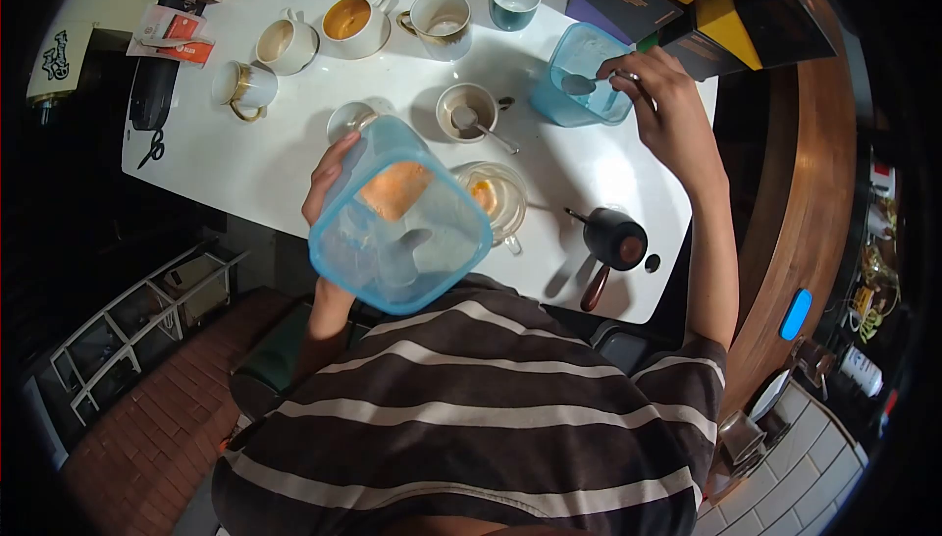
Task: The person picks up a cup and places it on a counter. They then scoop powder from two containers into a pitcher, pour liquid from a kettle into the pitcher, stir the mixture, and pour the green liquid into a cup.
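Note:
My left hand [329, 183] grips a translucent blue plastic container [340, 256] by its side, raised above the table's front edge and tilted so its opening faces me. Orange powder [395, 189] lies inside it against one wall. In my right hand [672, 104] a metal spoon [579, 84] is held by its handle, its bowl over a second blue container [549, 104] that stands on the table. Close to the tilted container is a clear glass cup [508, 204] with a little orange stuff in it. Behind that, a small cup [453, 104] holds another spoon [465, 118].
Several mugs [355, 30] and a green-white cup [515, 4] line the back of the white table [392, 94]. A black pot-like item with a wooden handle [596, 289] stands front right. Black-yellow boxes [706, 16] crowd the back right; scissors [152, 150] lie far left.

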The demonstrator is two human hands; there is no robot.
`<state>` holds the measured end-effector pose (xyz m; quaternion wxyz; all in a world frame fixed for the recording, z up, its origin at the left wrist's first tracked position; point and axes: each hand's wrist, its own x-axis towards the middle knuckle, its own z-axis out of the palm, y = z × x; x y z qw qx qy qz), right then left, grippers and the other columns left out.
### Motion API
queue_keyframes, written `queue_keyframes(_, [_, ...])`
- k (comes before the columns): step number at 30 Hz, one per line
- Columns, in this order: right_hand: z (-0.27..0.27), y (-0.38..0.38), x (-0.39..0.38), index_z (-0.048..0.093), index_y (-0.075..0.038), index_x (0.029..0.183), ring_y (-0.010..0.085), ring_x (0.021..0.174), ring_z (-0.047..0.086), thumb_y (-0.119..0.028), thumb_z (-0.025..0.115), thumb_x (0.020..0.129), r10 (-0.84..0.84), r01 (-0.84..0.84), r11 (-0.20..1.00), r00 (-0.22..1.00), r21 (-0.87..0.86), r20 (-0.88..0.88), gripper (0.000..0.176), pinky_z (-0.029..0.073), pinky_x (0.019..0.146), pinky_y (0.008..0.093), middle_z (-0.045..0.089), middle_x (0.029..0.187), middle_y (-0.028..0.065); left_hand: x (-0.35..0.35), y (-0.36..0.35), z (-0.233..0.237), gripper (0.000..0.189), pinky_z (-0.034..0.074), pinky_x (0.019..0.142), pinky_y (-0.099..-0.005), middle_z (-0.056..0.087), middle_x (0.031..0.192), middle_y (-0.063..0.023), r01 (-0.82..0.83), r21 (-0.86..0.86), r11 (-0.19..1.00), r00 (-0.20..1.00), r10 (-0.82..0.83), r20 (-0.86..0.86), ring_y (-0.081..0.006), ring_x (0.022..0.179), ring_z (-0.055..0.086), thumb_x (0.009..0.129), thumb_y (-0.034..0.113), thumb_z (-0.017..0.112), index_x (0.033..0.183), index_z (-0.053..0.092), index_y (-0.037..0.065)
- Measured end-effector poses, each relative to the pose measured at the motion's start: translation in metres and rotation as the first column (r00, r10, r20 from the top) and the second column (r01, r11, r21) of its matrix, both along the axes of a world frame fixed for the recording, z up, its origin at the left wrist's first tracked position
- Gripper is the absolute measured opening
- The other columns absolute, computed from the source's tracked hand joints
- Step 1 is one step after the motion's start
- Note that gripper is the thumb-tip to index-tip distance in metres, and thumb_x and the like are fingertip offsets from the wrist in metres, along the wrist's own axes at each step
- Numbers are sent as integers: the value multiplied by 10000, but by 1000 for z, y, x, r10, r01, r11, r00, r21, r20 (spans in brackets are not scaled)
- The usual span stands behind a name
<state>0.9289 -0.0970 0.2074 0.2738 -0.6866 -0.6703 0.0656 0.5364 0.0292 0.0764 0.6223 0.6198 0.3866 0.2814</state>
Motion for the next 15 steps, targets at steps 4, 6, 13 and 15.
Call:
queue_keyframes(4, [-5, 6, 5, 687, -28, 974, 292, 917, 591, 67, 646, 819, -12, 14, 1000, 995, -14, 94, 186, 458, 869, 397, 696, 945, 97, 16, -20, 28, 805, 415, 1133, -519, 395, 1503, -222, 52, 261, 964, 995, -71, 65, -373, 1384, 434, 815, 322, 687, 1494, 297, 137])
queue_keyframes(6, [-8, 8, 8, 695, -28, 964, 265, 913, 595, 91, 667, 767, -37, 41, 999, 992, -34, 117, 232, 446, 862, 370, 722, 959, 69, 27, -27, 34, 725, 411, 1136, -525, 398, 1509, -213, 40, 372, 927, 990, -87, 110, -369, 1386, 434, 866, 339, 598, 1499, 308, 137])
queue_keyframes(13, [-14, 3, 15, 667, -52, 945, 259, 933, 581, 95, 673, 719, -14, 22, 998, 993, -67, 116, 269, 436, 863, 379, 703, 931, 42, 60, -30, 33, 542, 396, 1147, -548, 407, 1531, -183, -8, 576, 818, 971, -131, 199, -355, 1393, 437, 1043, 400, 286, 1514, 345, 139])
queue_keyframes(15, [-17, 2, 17, 661, -65, 949, 261, 950, 576, 96, 667, 688, 4, 5, 996, 995, -90, 100, 307, 430, 884, 384, 689, 911, 31, 67, -33, 32, 534, 393, 1148, -551, 408, 1534, -178, 2, 570, 822, 971, -137, 195, -353, 1394, 437, 1068, 409, 242, 1516, 351, 140])
